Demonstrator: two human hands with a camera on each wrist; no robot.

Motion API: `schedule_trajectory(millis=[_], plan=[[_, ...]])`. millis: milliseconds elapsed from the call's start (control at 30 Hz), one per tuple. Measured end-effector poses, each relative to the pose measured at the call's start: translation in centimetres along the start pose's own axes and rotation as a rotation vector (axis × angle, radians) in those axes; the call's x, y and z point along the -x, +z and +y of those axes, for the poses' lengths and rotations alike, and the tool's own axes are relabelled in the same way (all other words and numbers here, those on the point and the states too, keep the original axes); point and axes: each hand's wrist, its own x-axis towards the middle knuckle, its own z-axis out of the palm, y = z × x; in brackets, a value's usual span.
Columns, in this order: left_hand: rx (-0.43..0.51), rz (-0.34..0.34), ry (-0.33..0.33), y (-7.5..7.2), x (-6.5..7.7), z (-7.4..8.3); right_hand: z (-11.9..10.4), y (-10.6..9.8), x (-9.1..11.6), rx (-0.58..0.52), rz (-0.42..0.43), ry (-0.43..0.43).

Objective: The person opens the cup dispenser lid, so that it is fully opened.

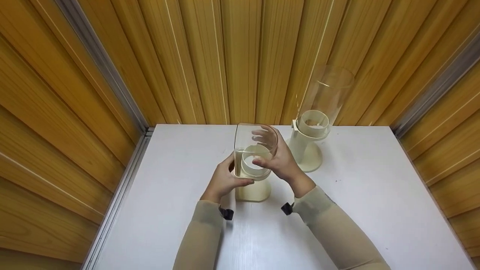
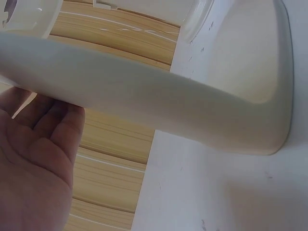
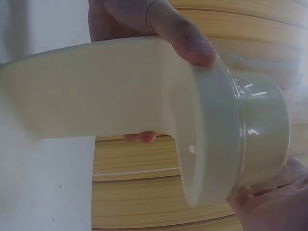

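A cream plastic stand point(image 1: 258, 192) with a round base and a ring top stands on the white table, a clear cylinder point(image 1: 245, 135) around its raised collar. My left hand point(image 1: 223, 180) grips the stand just below the ring, fingers behind its column; the right wrist view shows the left thumb point(image 3: 190, 43) on the ring's edge. My right hand point(image 1: 283, 159) holds the clear cylinder from the right, thumb in front and fingers behind, seen through the plastic. In the left wrist view the stand's column point(image 2: 125, 91) crosses in front of the left fingers point(image 2: 53, 118).
Behind and to the right stands a second cream stand point(image 1: 309, 159) with a taller clear cylinder point(image 1: 332, 80) on it. Wood-patterned panels point(image 1: 240, 60) close in the white table point(image 1: 168, 195) at the back and both sides, with metal rails at the corners.
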Motion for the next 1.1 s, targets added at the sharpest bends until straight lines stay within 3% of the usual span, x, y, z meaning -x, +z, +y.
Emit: schedule_trajectory(millis=[200,433,800,1100], plan=[[-0.004,0.002,-0.015,0.2,0.0,0.0,0.3,-1.0,0.3,0.022,-0.056,0.028],[-0.027,0.002,-0.062,0.3,-0.2,0.3,0.9,-1.0,0.7,0.065,-0.051,0.029],[-0.009,-0.007,-0.039,-0.1,-0.3,0.4,0.8,-0.6,0.5,0.141,-0.021,0.012],[0.011,-0.015,-0.024,0.0,0.0,0.2,1.2,-0.3,0.8,0.139,0.001,-0.006]])
